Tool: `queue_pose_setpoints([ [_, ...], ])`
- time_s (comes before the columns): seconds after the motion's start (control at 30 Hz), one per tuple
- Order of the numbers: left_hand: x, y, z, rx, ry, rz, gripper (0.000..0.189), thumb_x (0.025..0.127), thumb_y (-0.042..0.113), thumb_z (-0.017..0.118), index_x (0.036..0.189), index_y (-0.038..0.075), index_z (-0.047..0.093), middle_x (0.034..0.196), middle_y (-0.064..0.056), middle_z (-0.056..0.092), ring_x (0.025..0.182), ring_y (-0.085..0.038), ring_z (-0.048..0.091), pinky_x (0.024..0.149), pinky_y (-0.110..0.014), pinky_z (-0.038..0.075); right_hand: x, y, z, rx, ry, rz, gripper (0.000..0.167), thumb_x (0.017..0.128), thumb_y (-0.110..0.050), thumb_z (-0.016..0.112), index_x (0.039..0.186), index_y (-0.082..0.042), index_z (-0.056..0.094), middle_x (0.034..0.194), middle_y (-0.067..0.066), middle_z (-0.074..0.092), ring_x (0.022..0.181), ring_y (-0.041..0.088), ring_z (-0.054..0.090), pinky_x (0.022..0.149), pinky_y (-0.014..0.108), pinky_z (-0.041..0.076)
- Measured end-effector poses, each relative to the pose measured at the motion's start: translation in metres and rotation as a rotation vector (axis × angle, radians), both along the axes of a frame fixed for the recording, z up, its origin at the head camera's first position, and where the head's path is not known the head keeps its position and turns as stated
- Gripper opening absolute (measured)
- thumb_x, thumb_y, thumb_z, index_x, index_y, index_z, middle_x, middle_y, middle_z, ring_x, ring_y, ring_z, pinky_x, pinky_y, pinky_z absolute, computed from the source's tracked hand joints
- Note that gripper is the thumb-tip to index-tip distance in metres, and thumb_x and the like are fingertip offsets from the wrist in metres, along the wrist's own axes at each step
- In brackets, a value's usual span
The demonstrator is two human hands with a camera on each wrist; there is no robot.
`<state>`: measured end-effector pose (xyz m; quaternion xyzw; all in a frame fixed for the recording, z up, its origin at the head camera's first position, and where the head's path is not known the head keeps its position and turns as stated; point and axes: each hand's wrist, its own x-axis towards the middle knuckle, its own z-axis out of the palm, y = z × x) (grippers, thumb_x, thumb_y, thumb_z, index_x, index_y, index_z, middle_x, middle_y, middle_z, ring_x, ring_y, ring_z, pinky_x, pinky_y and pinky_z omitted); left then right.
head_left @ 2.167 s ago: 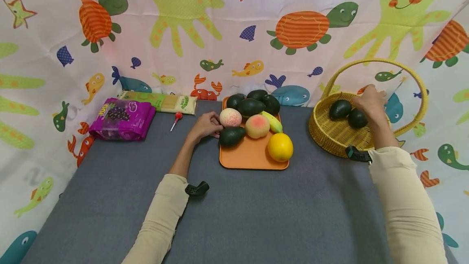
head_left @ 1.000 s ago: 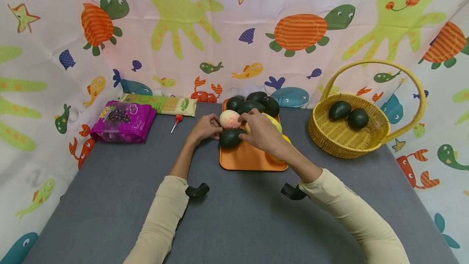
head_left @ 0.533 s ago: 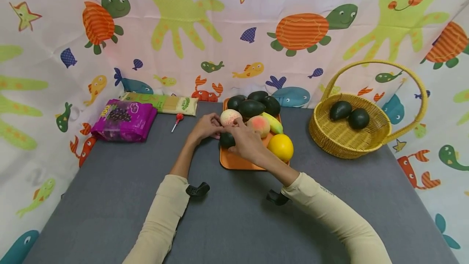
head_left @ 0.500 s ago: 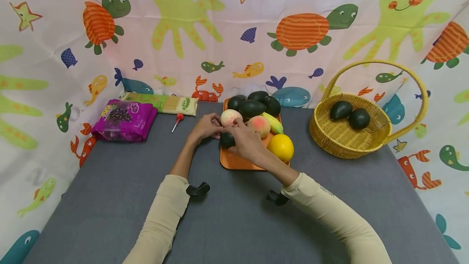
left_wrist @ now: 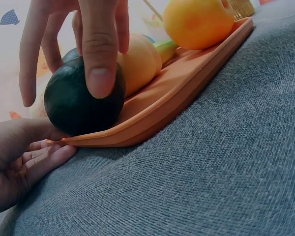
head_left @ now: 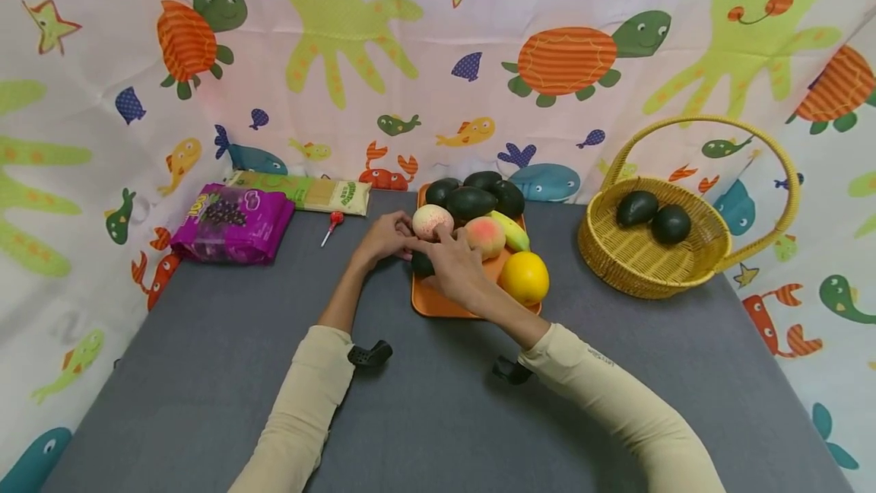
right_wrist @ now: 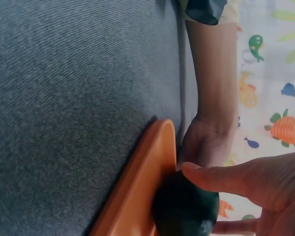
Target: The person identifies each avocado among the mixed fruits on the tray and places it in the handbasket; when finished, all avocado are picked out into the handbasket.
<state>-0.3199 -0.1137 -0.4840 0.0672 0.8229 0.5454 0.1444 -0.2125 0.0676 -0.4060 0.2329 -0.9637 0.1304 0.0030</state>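
An orange tray (head_left: 445,306) in the head view bears fruit. My left hand (head_left: 386,238) grips its left edge; in the left wrist view the thumb lies at the rim and the fingers (left_wrist: 49,160) are under it. With thumb and fingers spread round it, my right hand (head_left: 455,265) holds a dark green avocado (left_wrist: 71,110) at the tray's left side. That hand partly covers the avocado in the head view; the right wrist view shows the thumb (right_wrist: 211,177) on it. A pale speckled peach (head_left: 429,219) and a blushed peach (head_left: 485,236) lie close by.
Several more avocados (head_left: 470,202), a banana (head_left: 511,234) and a yellow-orange fruit (head_left: 525,278) share the tray. A wicker basket (head_left: 619,280) with two avocados stands right. Back left are a purple grape-print package (head_left: 233,227), a noodle packet (head_left: 328,195) and a lollipop (head_left: 335,219).
My right hand has come from the basket, leftward over the tray, to the avocado at its left side. My left hand has stayed at the tray's edge.
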Motion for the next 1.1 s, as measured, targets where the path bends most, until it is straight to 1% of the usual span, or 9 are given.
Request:
queue_pose_setpoints([
  [0.1, 0.0009, -0.0017, 0.0008, -0.013, 0.005, 0.0, 0.032, 0.094, 0.015, 0.075, 0.121, 0.002, 0.064, 0.096, -0.012, 0.07, 0.063, -0.01, 0.068, 0.061, -0.027, 0.062, 0.0005, -0.0015, -0.0021, -0.005, 0.006, -0.01, 0.072, 0.085, -0.022, 0.087, 0.15, -0.032, 0.057, 0.127, 0.02, 0.051, 0.101, 0.04, 0.048, 0.068, 0.05, 0.054],
  [0.17, 0.001, -0.001, 0.0012, -0.013, 0.012, -0.004, 0.033, 0.094, 0.015, 0.075, 0.122, 0.001, 0.063, 0.095, -0.012, 0.07, 0.062, -0.009, 0.068, 0.06, -0.026, 0.061, 0.0008, -0.0005, -0.0026, -0.015, 0.004, -0.022, 0.071, 0.085, -0.02, 0.087, 0.149, -0.029, 0.059, 0.128, 0.02, 0.049, 0.103, 0.041, 0.048, 0.07, 0.053, 0.056],
  [0.33, 0.0016, -0.0005, 0.0012, 0.008, 0.011, -0.01, 0.035, 0.092, 0.013, 0.074, 0.122, -0.001, 0.062, 0.093, -0.013, 0.07, 0.06, -0.008, 0.067, 0.059, -0.023, 0.06, 0.0005, 0.0013, -0.0033, -0.053, -0.015, -0.032, 0.064, 0.085, -0.013, 0.087, 0.144, -0.022, 0.064, 0.136, 0.022, 0.046, 0.114, 0.045, 0.045, 0.078, 0.063, 0.058],
  [0.5, 0.0019, -0.0011, -0.0001, -0.003, 0.02, -0.018, 0.034, 0.093, 0.011, 0.072, 0.124, -0.001, 0.062, 0.095, -0.013, 0.07, 0.06, -0.008, 0.067, 0.059, -0.023, 0.06, 0.0019, 0.0013, -0.0054, -0.046, -0.026, -0.004, 0.061, 0.087, -0.011, 0.084, 0.144, -0.02, 0.062, 0.143, 0.022, 0.046, 0.128, 0.051, 0.047, 0.084, 0.064, 0.06],
  [0.6, 0.0018, -0.0009, -0.0006, -0.022, 0.03, -0.019, 0.035, 0.093, 0.011, 0.071, 0.125, 0.0, 0.062, 0.096, -0.014, 0.07, 0.061, -0.008, 0.066, 0.059, -0.024, 0.059, 0.0035, 0.0011, -0.0064, -0.033, -0.008, 0.006, 0.06, 0.089, -0.011, 0.083, 0.144, -0.02, 0.061, 0.142, 0.021, 0.049, 0.132, 0.051, 0.048, 0.087, 0.064, 0.06],
  [0.73, 0.0012, -0.001, -0.0013, -0.034, 0.029, -0.015, 0.036, 0.093, 0.014, 0.072, 0.125, 0.001, 0.063, 0.097, -0.014, 0.07, 0.062, -0.009, 0.066, 0.06, -0.024, 0.059, 0.0044, 0.001, -0.0076, -0.02, 0.019, 0.0, 0.062, 0.088, -0.011, 0.083, 0.145, -0.019, 0.06, 0.139, 0.021, 0.051, 0.125, 0.049, 0.05, 0.084, 0.063, 0.06],
  [0.83, -0.0003, -0.0011, -0.0022, -0.02, 0.021, -0.016, 0.037, 0.092, 0.015, 0.073, 0.125, 0.001, 0.063, 0.096, -0.013, 0.07, 0.062, -0.008, 0.067, 0.06, -0.024, 0.06, 0.0039, 0.0015, -0.0079, -0.024, 0.03, -0.001, 0.062, 0.086, -0.011, 0.085, 0.143, -0.014, 0.061, 0.138, 0.021, 0.051, 0.115, 0.047, 0.051, 0.078, 0.059, 0.059],
  [0.93, -0.0019, -0.0013, -0.0032, -0.002, 0.015, -0.017, 0.037, 0.091, 0.013, 0.074, 0.124, 0.0, 0.062, 0.095, -0.012, 0.069, 0.061, -0.008, 0.068, 0.059, -0.025, 0.061, 0.0029, 0.0028, -0.0076, -0.05, 0.062, 0.022, 0.058, 0.083, -0.011, 0.088, 0.136, -0.006, 0.064, 0.134, 0.024, 0.052, 0.106, 0.047, 0.052, 0.075, 0.053, 0.059],
  [1.1, -0.0019, -0.0015, -0.0038, -0.001, 0.014, -0.015, 0.036, 0.092, 0.013, 0.073, 0.124, 0.001, 0.062, 0.096, -0.013, 0.069, 0.061, -0.008, 0.068, 0.059, -0.024, 0.061, 0.0026, 0.003, -0.0064, -0.092, 0.063, 0.051, 0.058, 0.081, -0.013, 0.09, 0.132, -0.002, 0.066, 0.129, 0.024, 0.052, 0.106, 0.047, 0.051, 0.077, 0.047, 0.06],
])
